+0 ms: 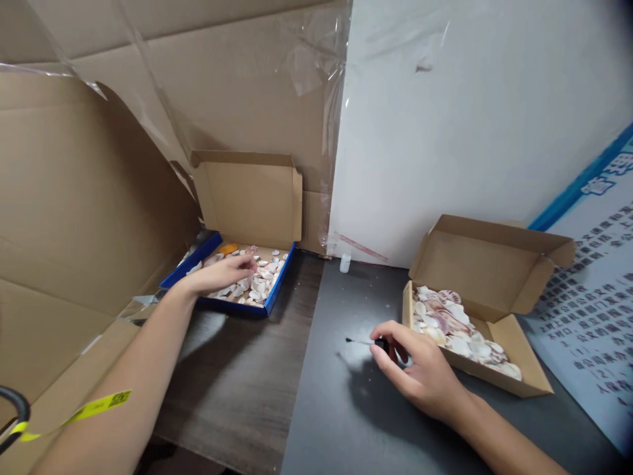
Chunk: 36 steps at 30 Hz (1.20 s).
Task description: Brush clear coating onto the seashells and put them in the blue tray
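The right hand grasps a small applicator brush by its black cap, between the thumb and the bent fingers. The brush is roughly level, its thin stem and dark tip pointing left above the gray surface. The left hand is positioned over the blue box, palm down, fingers bent and close together at the white shells; whether a shell is gripped cannot be told. A yellow strip lies across the left forearm. The blue box stands on the dark wood-grain surface, its brown lid raised at the rear; an orange shell lies inside near the back. A small white bottle stands upright at the rear of the gray surface, between the two boxes. The brown box, lid open, is located beside the right hand, toward the far right, and contains a pile of larger shells. Cardboard panels and a white panel form the background; a printed sheet is at the right edge.
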Tool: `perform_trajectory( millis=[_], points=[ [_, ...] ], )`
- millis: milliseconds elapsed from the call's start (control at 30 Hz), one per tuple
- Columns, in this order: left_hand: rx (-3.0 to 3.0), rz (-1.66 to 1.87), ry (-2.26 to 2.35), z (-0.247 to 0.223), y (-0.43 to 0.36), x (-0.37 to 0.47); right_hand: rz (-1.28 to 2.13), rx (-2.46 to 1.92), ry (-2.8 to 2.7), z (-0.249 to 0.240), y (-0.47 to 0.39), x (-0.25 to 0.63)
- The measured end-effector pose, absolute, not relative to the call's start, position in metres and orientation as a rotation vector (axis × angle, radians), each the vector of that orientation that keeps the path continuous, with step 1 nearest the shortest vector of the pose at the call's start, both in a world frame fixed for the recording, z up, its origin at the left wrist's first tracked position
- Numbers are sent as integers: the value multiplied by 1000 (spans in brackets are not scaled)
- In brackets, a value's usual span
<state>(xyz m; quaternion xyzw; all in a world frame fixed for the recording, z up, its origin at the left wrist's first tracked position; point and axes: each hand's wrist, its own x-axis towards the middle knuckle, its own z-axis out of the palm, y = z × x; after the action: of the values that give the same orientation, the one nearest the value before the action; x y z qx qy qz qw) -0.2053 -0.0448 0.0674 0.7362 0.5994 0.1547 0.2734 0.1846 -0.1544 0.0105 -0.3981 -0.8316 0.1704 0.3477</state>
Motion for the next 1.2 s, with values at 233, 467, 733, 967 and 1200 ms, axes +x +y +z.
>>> perform_trajectory(
  millis=[233, 467, 733, 967, 1200],
  points=[
    [2048, 198, 1651, 52, -46, -207, 454, -1042, -2164, 10, -154, 185],
    [2008, 175, 1723, 58, -49, -202, 440, -1032, -2168, 10, -154, 185],
    [1963, 204, 1659, 56, -48, -207, 423, -1037, -2178, 12, -155, 185],
    [1956, 360, 1630, 56, -47, -209, 416, -1034, -2178, 12, -154, 185],
    [1894, 382, 1555, 53, -47, -211, 400, -1036, -2180, 14, -154, 184]
  ],
)
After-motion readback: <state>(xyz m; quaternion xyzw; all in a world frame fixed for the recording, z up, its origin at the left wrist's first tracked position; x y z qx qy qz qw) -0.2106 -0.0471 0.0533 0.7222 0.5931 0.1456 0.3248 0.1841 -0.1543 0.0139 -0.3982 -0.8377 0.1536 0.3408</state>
